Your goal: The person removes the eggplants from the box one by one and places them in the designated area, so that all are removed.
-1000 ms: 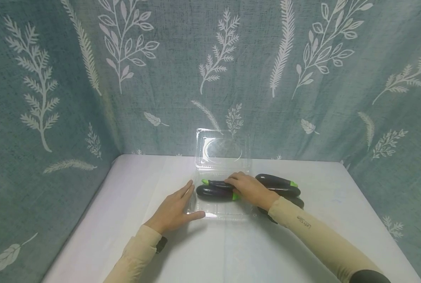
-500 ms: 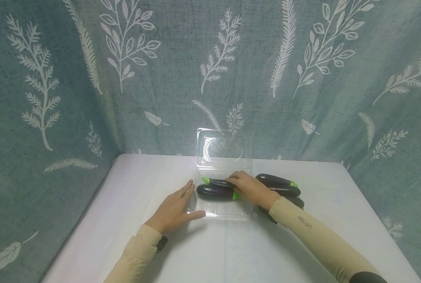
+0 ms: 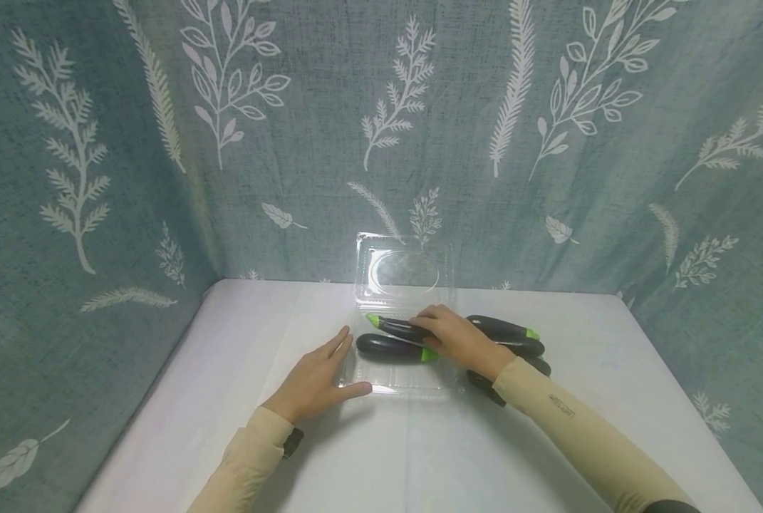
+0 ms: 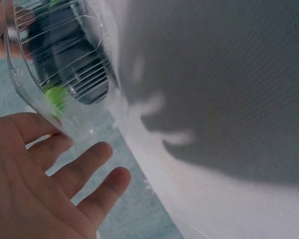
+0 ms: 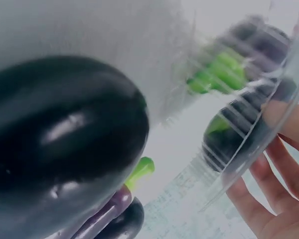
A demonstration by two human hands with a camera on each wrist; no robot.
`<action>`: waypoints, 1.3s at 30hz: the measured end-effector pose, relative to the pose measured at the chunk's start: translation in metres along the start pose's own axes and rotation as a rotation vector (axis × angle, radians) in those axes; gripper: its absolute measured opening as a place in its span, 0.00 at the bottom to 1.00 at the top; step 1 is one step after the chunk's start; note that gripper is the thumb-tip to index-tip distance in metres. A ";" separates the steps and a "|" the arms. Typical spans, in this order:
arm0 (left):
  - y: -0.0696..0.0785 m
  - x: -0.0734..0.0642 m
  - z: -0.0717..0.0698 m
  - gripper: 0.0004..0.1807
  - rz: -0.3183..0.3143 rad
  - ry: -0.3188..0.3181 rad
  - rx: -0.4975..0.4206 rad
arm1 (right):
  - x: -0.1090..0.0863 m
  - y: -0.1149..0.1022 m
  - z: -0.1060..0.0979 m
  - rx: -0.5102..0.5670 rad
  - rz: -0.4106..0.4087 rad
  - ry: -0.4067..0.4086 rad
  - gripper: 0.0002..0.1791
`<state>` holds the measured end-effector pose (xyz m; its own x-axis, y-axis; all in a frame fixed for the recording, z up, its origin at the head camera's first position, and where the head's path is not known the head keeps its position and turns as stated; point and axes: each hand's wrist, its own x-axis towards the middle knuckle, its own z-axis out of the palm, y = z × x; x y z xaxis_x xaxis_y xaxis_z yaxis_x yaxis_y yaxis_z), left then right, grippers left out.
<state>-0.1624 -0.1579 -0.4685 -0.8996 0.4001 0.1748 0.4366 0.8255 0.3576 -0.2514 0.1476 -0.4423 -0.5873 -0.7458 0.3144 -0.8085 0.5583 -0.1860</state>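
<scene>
A clear plastic clamshell container [image 3: 390,390] lies unfolded on the table, its lid [image 3: 405,271] raised at the back. In the head view my right hand [image 3: 461,342] reaches over the container's right side and grips a dark purple eggplant [image 3: 399,327], whose green cap points left. In front of it lies another eggplant [image 3: 390,348] inside the container, cap to the right. My left hand [image 3: 313,381] is beside the container's left wall, thumb and fingers extended around the front-left corner. Fingers of the left hand [image 4: 55,174] appear spread by the clear wall [image 4: 74,127] in the left wrist view.
Several more eggplants [image 3: 498,328] lie to the right of the container, partly hidden under the right forearm. One eggplant [image 5: 65,139] looms large in the right wrist view. A white cloth covers the table [image 3: 381,456]; a leaf-patterned curtain [image 3: 330,142] hangs behind and at both sides.
The gripped eggplant has shifted back, its capped end away from the front eggplant, and a gap now shows between them. My right hand has moved slightly back and right. The left hand stays put.
</scene>
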 end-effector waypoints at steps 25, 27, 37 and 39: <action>0.001 -0.001 0.000 0.58 -0.016 -0.010 -0.008 | -0.018 -0.030 -0.041 0.044 0.041 0.120 0.24; 0.001 -0.001 0.000 0.58 -0.013 -0.009 -0.005 | -0.021 -0.031 -0.046 0.059 0.040 0.142 0.24; 0.002 0.000 0.001 0.58 -0.009 -0.010 -0.013 | -0.047 -0.023 -0.072 0.064 0.057 0.253 0.26; 0.002 0.000 0.000 0.58 -0.010 -0.006 -0.013 | -0.054 -0.021 -0.077 0.051 0.072 0.265 0.26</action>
<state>-0.1611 -0.1564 -0.4683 -0.9038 0.3944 0.1660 0.4278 0.8240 0.3715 -0.2003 0.2040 -0.3833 -0.6189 -0.5799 0.5298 -0.7696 0.5826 -0.2613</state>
